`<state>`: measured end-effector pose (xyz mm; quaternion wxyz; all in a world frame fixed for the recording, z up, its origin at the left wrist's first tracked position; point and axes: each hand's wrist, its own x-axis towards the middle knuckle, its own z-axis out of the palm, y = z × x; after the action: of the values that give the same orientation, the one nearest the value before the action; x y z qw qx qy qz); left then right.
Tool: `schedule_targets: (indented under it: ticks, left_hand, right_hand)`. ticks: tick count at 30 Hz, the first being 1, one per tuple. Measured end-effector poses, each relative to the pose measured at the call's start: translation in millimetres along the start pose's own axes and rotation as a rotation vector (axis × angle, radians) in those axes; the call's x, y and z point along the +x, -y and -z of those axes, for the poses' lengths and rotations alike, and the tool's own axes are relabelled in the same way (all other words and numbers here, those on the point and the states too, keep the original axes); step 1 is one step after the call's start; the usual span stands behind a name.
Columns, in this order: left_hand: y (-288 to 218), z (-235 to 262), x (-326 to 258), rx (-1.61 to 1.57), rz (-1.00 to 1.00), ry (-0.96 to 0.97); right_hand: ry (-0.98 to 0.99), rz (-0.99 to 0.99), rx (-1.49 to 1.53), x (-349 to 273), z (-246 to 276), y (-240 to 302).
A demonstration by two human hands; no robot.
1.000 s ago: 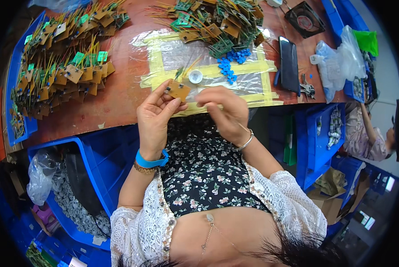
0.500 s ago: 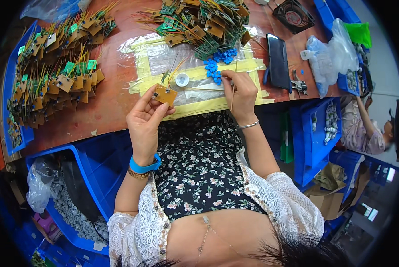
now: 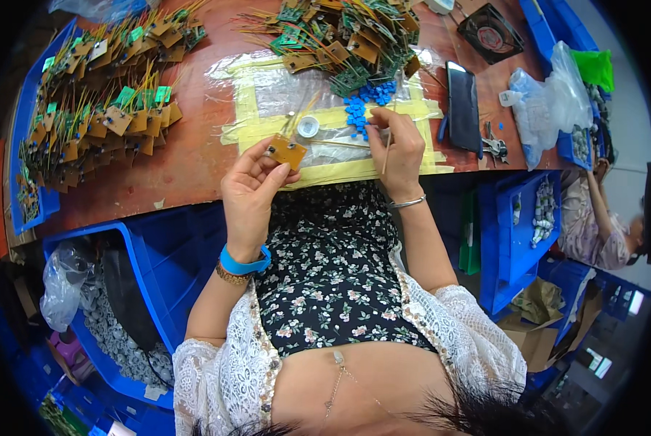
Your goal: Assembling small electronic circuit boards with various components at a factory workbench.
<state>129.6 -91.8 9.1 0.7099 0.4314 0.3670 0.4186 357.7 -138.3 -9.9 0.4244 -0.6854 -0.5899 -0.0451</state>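
My left hand pinches a small brown circuit board by its edge, with thin wires standing up from its far side. Thumb and fingers of my right hand are bent beside a heap of tiny blue blocks. A thin stick is held in that hand. Whether its fingertips also grip a blue block, I cannot tell. Between my hands are a small round white dish and another thin stick, lying on the taped plastic sheet.
Wired circuit boards are piled at the far side, with more in a blue tray at left. A phone, a fan, keys and plastic bags lie right. Blue bins stand below the table's near edge.
The whole view has shifted a little, so the table things appear slightly further right. My left hand still holds the board; my right fingers remain by the blue blocks, with the stick tilted slightly more.
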Motion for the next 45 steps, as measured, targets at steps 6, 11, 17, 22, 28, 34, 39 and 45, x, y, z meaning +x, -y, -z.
schedule_targets:
  ticks: [6, 11, 17, 22, 28, 34, 39, 45]
  left_hand:
    - [2.9, -4.1, -1.7, 0.006, -0.006, 0.069]
    - [0.4, -8.8, -3.7, 0.011, -0.023, 0.106]
    - [1.0, -6.5, -6.0, -0.018, -0.022, 0.092]
    - [-0.2, -4.4, -5.2, -0.057, 0.001, 0.088]
    - [-0.5, -4.2, -6.5, -0.04, 0.027, 0.096]
    - [-3.8, -5.6, -7.3, -0.03, 0.023, 0.104]
    - [-5.5, -6.2, -6.8, -0.03, 0.021, 0.102]
    - [-3.7, -6.5, -7.2, -0.031, 0.017, 0.065]
  right_hand:
    - [0.072, -0.038, 0.434, 0.5, 6.6, 64.6]
    - [0.052, 0.222, 0.327, 2.9, -10.2, 78.8]
    - [0.043, 0.233, 0.229, 0.5, -17.2, 83.4]
    - [0.025, 0.225, 0.243, 0.2, -15.8, 87.0]
    - [0.044, 0.223, 0.229, 0.5, -14.8, 88.6]
    - [0.02, 0.225, 0.239, 0.7, -15.1, 88.9]
    - [0.021, 0.234, 0.249, 2.7, -16.6, 88.6]
    - [0.031, 0.229, 0.256, 0.2, -14.1, 88.4]
